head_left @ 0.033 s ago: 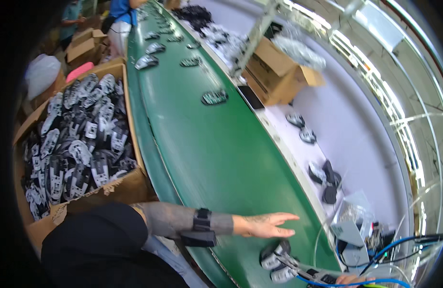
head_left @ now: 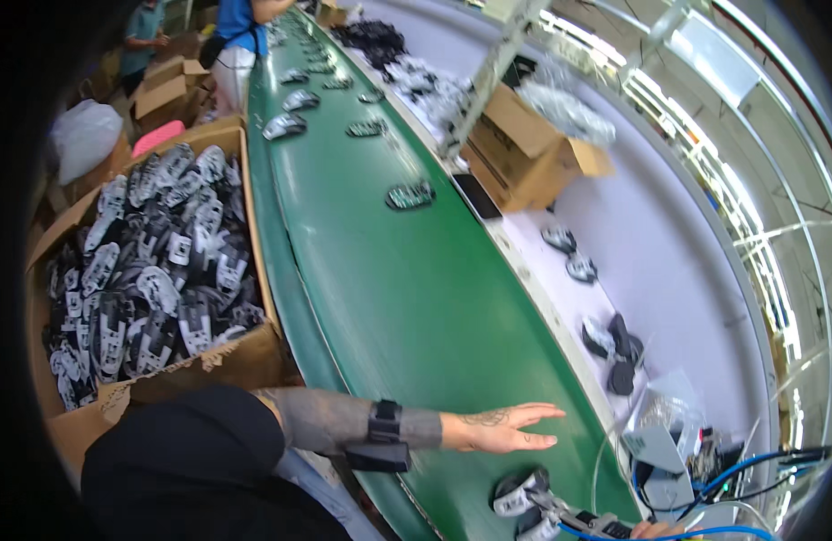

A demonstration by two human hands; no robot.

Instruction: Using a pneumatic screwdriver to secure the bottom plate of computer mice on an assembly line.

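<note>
My left hand [head_left: 511, 427] hovers over the green conveyor belt [head_left: 389, 288], palm half turned, fingers stretched out and holding nothing. Black straps with a dark block circle that forearm. At the lower edge my right hand [head_left: 655, 530], mostly cut off, has its fingers round a slim metal tool [head_left: 596, 523] beside a blue hose. The tool's tip reaches a black and silver moulded part [head_left: 517, 494] below my left hand. A second silver piece [head_left: 538, 525] lies close by, partly behind the tool; whether the two are joined I cannot tell.
On the left stands a carton [head_left: 245, 356] full of similar parts. More parts [head_left: 410, 196] lie spaced along the belt. The white side ledge bears a dark phone-like slab [head_left: 476, 196], a cardboard box [head_left: 520, 158] and loose black pieces [head_left: 621, 377]. Cables [head_left: 758, 453] crowd the lower right.
The whole view has shifted slightly, so the belt parts and carton appear a little lower and farther right. My hands keep nearly the same pose.
</note>
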